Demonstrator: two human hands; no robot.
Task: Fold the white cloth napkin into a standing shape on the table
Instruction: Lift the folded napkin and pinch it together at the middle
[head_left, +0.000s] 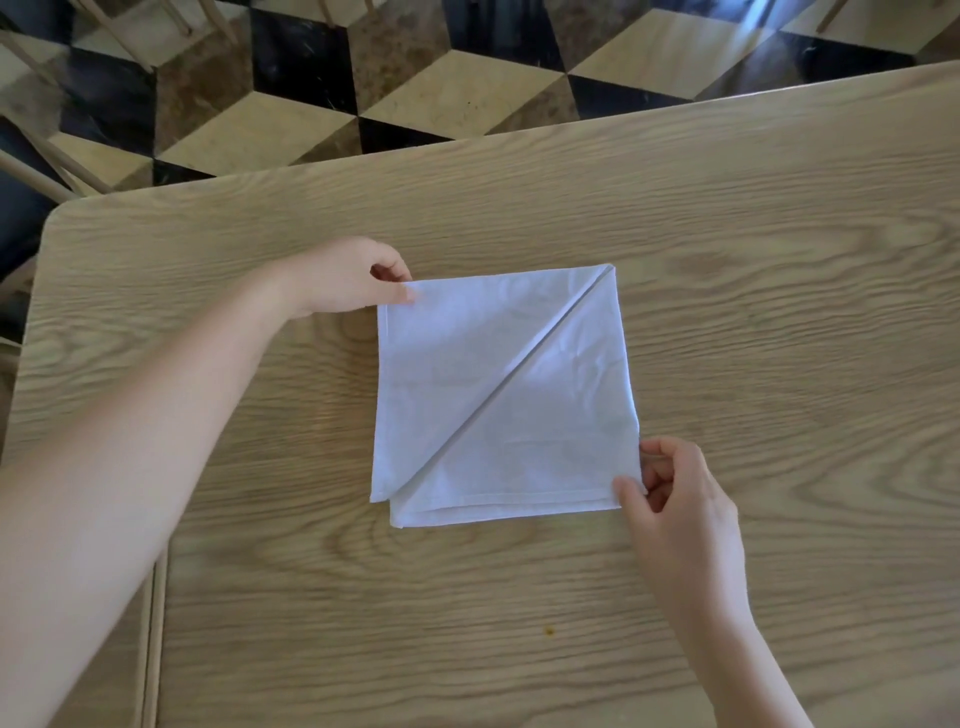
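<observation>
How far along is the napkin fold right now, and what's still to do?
Early to middle stage. Done: the white napkin lies flat on the table as a square, two flaps meeting along a diagonal seam. In hand: the left hand pinches the far-left corner, the right hand pinches the near-right corner, probably to turn or fold it. Left: nothing stands up yet; the upright shape remains to be formed.

No text, label, brand, number or sign can be read anywhere, neither on the folded white cloth napkin (504, 395) nor on the pale wood-grain table (779, 312).
</observation>
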